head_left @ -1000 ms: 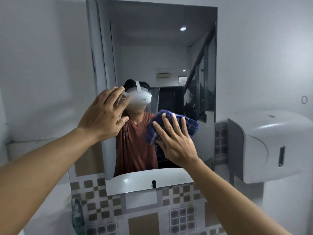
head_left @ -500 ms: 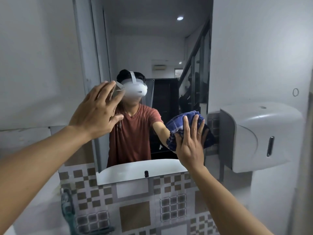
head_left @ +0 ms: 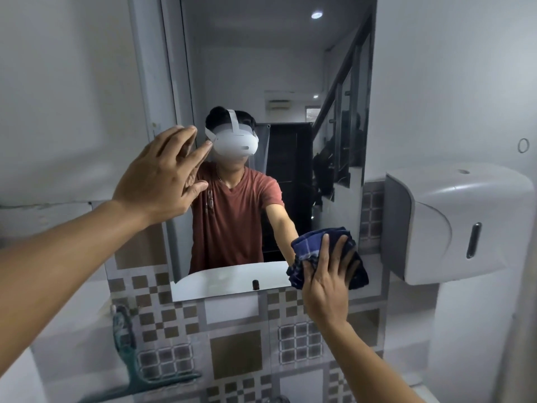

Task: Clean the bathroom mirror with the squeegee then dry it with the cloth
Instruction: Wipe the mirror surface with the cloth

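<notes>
The bathroom mirror [head_left: 290,68] hangs on the white wall and reflects a person in a red shirt. My right hand [head_left: 328,274] presses a dark blue checked cloth [head_left: 308,245] flat against the mirror's lower right corner. My left hand [head_left: 162,175] rests open with fingers spread on the mirror's left edge, at mid height. A teal squeegee [head_left: 130,356] leans against the tiled wall at the lower left, well below my left arm, with no hand on it.
A white paper dispenser [head_left: 456,222] juts from the wall right beside the mirror's right edge, close to the cloth. Brown and grey patterned tiles [head_left: 238,353] cover the wall under the mirror.
My right hand has slid the cloth from the mirror's middle to the right and down to its lower right corner. My left hand has kept its place on the left edge.
</notes>
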Tool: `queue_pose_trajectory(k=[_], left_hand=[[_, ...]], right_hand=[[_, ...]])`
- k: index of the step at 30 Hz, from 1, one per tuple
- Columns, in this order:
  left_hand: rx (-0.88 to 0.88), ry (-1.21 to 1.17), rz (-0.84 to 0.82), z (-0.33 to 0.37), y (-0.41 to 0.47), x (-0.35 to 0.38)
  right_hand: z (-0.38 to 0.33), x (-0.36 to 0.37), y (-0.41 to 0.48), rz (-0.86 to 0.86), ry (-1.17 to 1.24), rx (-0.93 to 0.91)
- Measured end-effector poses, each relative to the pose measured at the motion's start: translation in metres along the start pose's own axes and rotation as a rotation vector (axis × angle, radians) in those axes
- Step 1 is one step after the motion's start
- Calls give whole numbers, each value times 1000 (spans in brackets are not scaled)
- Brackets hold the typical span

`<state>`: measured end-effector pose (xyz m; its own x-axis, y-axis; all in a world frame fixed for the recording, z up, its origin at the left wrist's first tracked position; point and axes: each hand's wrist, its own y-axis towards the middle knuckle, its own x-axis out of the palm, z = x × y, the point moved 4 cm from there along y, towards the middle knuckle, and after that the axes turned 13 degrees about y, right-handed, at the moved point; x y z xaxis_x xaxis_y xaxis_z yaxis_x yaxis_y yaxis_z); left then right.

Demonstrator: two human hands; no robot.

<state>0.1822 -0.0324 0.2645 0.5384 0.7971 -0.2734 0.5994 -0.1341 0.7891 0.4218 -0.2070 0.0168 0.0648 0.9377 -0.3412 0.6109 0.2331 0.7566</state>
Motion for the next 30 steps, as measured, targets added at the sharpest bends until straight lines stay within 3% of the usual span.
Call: queue_pose_trajectory(k=[14, 21, 30], left_hand=[[25, 12, -32, -13, 3, 5], [23, 2, -19, -12, 3, 4], [16, -13, -12, -10, 3, 5]], right_hand=[[-123, 52, 8, -61, -118, -443], [-189, 87, -9, -231, -180, -782], [-174, 103, -40, -450, -310, -1118]])
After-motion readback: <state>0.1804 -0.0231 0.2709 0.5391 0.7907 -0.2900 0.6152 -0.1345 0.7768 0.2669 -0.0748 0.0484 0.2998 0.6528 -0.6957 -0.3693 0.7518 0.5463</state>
